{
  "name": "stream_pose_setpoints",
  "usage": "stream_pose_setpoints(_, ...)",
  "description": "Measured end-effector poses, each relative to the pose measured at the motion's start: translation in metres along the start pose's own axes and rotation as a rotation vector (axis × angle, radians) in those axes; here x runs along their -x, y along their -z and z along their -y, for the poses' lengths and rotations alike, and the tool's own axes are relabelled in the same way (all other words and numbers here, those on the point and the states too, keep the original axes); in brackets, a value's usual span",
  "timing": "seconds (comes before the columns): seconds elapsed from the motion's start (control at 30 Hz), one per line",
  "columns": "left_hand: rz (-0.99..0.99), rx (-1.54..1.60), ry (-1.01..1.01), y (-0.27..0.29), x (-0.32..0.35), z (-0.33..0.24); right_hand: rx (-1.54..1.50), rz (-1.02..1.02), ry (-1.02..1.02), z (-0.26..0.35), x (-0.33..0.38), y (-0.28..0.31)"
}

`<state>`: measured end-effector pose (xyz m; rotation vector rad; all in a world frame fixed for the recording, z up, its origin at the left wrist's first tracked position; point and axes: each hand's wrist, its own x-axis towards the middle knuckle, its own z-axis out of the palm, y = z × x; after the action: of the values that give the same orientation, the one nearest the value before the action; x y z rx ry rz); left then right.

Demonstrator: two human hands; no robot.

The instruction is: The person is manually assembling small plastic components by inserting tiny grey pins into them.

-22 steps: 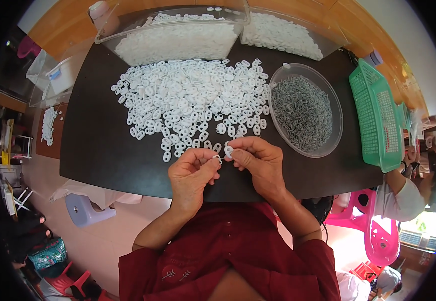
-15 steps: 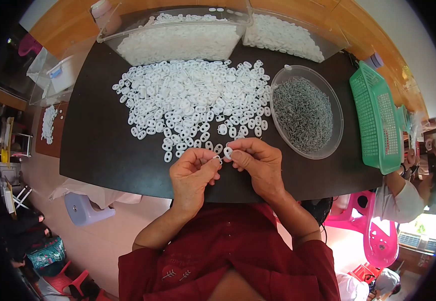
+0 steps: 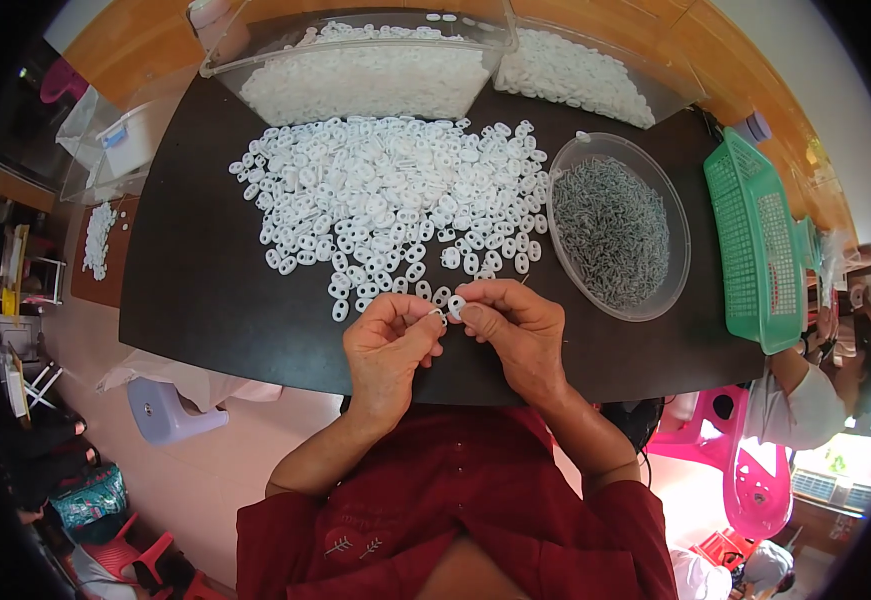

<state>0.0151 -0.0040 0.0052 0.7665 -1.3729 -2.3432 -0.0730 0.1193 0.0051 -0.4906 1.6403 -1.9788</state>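
Note:
My left hand (image 3: 385, 345) and my right hand (image 3: 517, 325) meet over the near part of the dark table, fingertips almost touching. Pinched in the right fingers is a white oval two-hole plastic piece (image 3: 456, 303). A small white plastic piece (image 3: 438, 315) shows at the left thumb and forefinger, partly covered by them. Just beyond the hands spreads a large heap of the same white two-hole pieces (image 3: 385, 190), a few lying close to my fingertips. A clear round tub (image 3: 682, 255) to the right holds many small grey screw-like parts (image 3: 610, 230).
Two clear bins of white pieces, a larger bin (image 3: 365, 85) and a smaller bin (image 3: 575, 78), stand at the back. A green basket (image 3: 755, 240) sits at the right edge, near another person's arm (image 3: 790, 372). A purple stool (image 3: 170, 410) stands left on the floor.
The view has shifted slightly, so the table things appear a little to the right. Both hands keep their pinches on the white pieces; fingers have barely moved.

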Motion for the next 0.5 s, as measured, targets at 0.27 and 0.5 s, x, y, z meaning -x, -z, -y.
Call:
stream_pose_setpoints(0.27,0.000,0.018,-0.022,-0.0022,-0.0005,0.0020,0.100,-0.032,0.069,0.0007,0.0013,-0.0032)
stream_pose_setpoints(0.5,-0.005,0.028,-0.018,-0.0028,0.0052,0.0060,0.089,-0.055,0.086,-0.0010,0.0085,-0.0053)
